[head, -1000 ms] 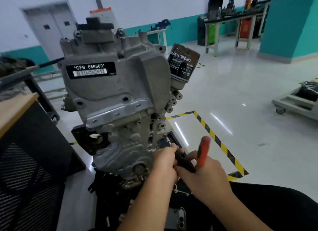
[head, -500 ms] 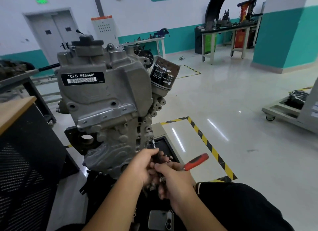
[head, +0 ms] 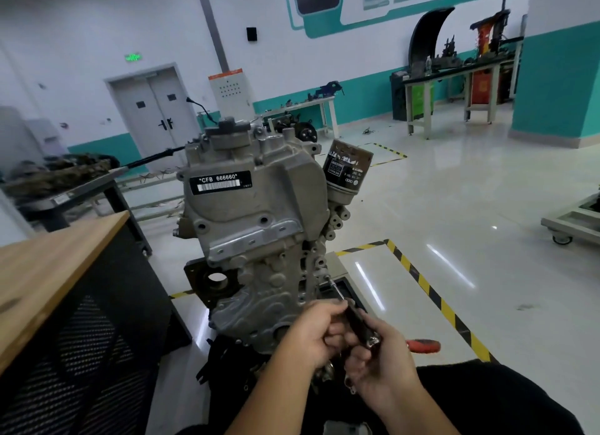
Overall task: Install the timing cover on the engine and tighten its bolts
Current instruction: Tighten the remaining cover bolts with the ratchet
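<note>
1. The timing cover (head: 256, 227) sits against the front face of the engine (head: 259, 162), upright on its stand in the middle of the view. It looks seated, with no gap visible along the edge that shows.
2. A ratchet (head: 357, 324) with a long thin extension reaches up to a bolt (head: 327, 277) on the cover's right edge, low down. Its tip appears to meet the bolt head; the contact is too small to confirm.
3. The left hand (head: 311, 330) has its fingers curled round the dark shaft of the tool, steadying it near the engine.
4. The right hand (head: 380, 363) has its fingers wrapped round the ratchet at the head end; the red handle (head: 423, 345) sticks out to the right, past the knuckles.
5. Judgement: the step in hand is bolt tightening on the right side; the cover itself is already placed.
6. Next move likely calls for keeping the extension square to the bolt while swinging the handle, since a tilt could slip the socket off.
7. Around it: an oil filter (head: 349, 168) on the engine's upper right, a wooden benchtop (head: 48, 266) at left, yellow-black floor tape (head: 435, 298) to the right.
</note>
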Available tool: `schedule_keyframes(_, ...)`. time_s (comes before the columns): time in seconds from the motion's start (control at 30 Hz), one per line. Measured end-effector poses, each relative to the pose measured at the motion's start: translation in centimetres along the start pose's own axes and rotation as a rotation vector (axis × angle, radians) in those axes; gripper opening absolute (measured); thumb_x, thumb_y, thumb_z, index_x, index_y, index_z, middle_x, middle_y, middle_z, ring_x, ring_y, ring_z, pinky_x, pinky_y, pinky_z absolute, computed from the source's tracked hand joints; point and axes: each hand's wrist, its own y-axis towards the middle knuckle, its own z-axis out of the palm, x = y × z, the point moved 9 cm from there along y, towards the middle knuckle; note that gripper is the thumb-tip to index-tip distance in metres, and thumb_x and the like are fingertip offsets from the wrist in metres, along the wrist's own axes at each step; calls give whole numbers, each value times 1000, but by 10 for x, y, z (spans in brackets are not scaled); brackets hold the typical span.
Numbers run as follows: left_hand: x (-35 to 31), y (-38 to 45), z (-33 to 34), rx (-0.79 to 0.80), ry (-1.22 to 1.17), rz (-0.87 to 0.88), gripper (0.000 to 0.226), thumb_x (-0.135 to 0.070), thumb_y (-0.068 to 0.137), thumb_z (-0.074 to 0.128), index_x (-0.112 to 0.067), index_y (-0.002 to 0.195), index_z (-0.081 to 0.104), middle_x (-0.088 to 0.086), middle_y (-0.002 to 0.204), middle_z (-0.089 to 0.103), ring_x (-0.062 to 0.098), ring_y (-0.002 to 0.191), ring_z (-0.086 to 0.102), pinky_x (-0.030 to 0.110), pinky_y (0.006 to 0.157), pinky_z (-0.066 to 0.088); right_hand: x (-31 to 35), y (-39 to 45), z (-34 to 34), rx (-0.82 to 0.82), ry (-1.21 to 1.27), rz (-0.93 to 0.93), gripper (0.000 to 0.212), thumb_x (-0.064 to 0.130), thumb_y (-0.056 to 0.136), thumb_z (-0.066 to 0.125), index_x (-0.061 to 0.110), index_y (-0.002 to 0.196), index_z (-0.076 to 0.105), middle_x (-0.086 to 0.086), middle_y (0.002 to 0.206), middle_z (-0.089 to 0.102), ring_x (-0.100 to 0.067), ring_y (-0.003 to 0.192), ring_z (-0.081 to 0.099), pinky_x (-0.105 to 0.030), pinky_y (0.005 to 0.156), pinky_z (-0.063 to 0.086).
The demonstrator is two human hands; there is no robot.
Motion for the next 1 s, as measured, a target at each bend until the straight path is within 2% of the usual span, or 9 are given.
schedule_keyframes(0.13,4,3,-5,-95,25,67,12,0,103,48,0,102,60,13,70,64,4,32,35,16,27,22,27,-5,-21,-287,-554,-306,35,31,80,86,1,91,72,-15,60,65,-21,37,50,-25,38,41)
schedule_keyframes(0.27,7,2,-13,-191,55,106,15,-4,100,57,-1,89,67,14,70,72,16,43,56,17,33,33,51,-13,1,-247,-1074,-615,31,29,65,96,17,72,68,6,54,68,-8,42,62,-18,40,45)
schedule_keyframes(0.33,13,0,-14,-177,52,71,15,-15,98,62,-5,88,67,10,72,71,12,42,44,15,33,21,47,-5,-9,-218,-905,-489,28,16,70,93,5,78,69,-3,52,66,-16,38,58,-24,37,44)
schedule_keyframes(0.47,18,-7,-3,-62,33,54,18,-18,100,60,-7,87,65,5,53,54,5,33,35,13,32,16,15,6,-13,-36,-82,-3,17,13,85,76,-1,91,69,-13,62,61,-12,38,44,-19,34,38)
schedule_keyframes(0.53,14,-7,-4,-106,60,102,17,-13,101,59,-8,85,63,0,48,52,4,32,37,13,31,17,25,6,-17,-98,-261,-99,20,17,85,78,0,90,68,-13,62,62,-14,38,47,-21,35,39)
schedule_keyframes(0.67,13,-3,-13,-237,90,134,20,-11,96,67,-12,81,53,-5,46,46,5,34,31,14,32,18,67,-13,-13,-330,-1012,-580,35,33,75,90,6,75,68,-4,50,67,-17,38,64,-22,36,47)
schedule_keyframes(0.73,11,-4,-16,-240,74,127,20,-15,93,68,-13,79,55,-5,47,45,6,33,30,15,32,18,63,-14,-12,-275,-920,-529,34,32,76,90,5,78,69,-5,52,68,-18,40,65,-24,39,50)
schedule_keyframes(0.87,16,-7,-5,-73,-9,41,18,-24,97,64,-12,83,63,-3,57,48,4,34,26,15,30,14,20,-3,-10,-81,-9,9,26,19,85,81,-1,95,67,-13,63,64,-10,39,52,-18,36,45)
schedule_keyframes(1.0,22,-4,-6,-109,-11,40,13,-19,99,62,-7,97,60,-1,54,45,4,31,27,16,29,16,33,-3,-12,-143,-497,-210,33,19,79,88,0,92,65,-12,62,67,-17,43,57,-25,42,48)
